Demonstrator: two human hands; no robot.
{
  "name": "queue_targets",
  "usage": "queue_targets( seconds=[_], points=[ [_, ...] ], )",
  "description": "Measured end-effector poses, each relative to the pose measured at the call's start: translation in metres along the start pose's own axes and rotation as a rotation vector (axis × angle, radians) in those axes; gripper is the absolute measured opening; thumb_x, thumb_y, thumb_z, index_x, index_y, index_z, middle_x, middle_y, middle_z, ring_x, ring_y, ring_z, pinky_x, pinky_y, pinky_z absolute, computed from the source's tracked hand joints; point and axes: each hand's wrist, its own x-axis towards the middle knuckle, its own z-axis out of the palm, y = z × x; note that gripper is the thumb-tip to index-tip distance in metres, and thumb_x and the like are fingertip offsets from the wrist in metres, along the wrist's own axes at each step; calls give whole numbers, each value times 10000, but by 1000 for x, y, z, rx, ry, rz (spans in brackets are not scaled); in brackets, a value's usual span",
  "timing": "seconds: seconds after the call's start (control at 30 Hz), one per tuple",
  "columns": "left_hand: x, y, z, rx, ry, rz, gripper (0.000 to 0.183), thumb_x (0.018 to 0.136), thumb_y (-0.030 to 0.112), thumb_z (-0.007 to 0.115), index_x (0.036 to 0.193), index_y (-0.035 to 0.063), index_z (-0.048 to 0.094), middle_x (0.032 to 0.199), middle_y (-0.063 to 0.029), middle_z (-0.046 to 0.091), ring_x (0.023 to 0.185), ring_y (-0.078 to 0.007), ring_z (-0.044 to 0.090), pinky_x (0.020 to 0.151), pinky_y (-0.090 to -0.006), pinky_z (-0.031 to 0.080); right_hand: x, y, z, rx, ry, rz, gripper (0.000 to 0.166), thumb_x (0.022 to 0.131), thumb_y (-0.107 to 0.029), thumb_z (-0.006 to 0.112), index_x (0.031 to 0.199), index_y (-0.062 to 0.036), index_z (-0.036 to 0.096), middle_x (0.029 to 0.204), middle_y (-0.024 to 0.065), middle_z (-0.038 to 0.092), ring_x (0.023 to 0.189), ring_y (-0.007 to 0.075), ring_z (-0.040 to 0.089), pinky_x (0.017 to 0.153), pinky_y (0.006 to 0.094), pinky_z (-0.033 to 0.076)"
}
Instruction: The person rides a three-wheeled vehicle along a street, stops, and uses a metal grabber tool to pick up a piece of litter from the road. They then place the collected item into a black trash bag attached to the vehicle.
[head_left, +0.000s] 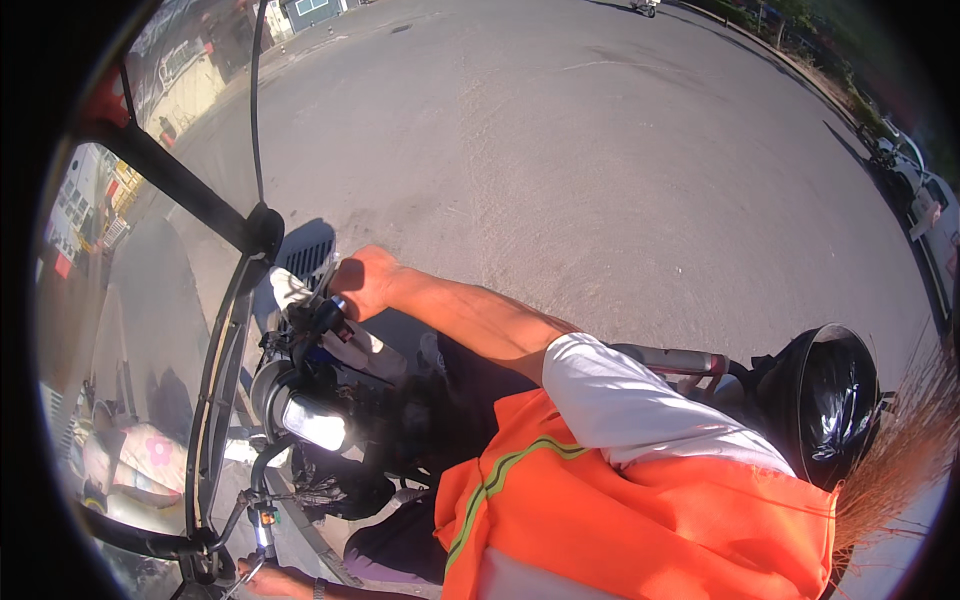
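My right hand (366, 281) is closed around the right end of a handlebar (328, 316), with a bare forearm and a white sleeve (637, 397) behind it. Low in the view, my left hand (262, 579) has its fingers on a silver brake lever (246, 576) at the handlebar's left end; the grip beneath is mostly hidden. Between the two hands, a rectangular part (315, 424) in the middle of the handlebar glares in the sun. A black plastic bag (337, 480) hangs beside it. I wear an orange vest (637, 517) with a reflective stripe.
A clear windscreen in a black frame (214, 405) stands ahead, with flower-patterned cloth (154, 454) at its lower part. Behind me are a black bucket (836, 405) and broom bristles (900, 465). Grey road (600, 172) stretches alongside; a white car (934, 210) stands at its edge.
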Motion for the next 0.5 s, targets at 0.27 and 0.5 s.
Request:
queue_targets(
  seconds=[0.27, 0.5],
  points=[
    [-13, 14, -3, -52, 9, 82, 275, 968, 193, 694, 846, 33, 507, 704, -49, 568, 583, -125, 479, 519, -318, 428, -6, 4, 14, -14, 84, 28, 305, 812, -329, 728, 1059, -167, 801, 938, 153, 791, 932, 401, 757, 803, 512, 596],
    [-31, 30, 21, -121, 118, 97, 213, 954, 137, 640, 864, 21, 486, 697, -67, 564, 553, -144, 535, 510, -327, 501, -17, -2, 17, -52, 101, 117, 344, 784, -346, 801, 1081, -171, 808, 936, 154, 795, 912, 390, 765, 788, 499, 596]
  ],
)
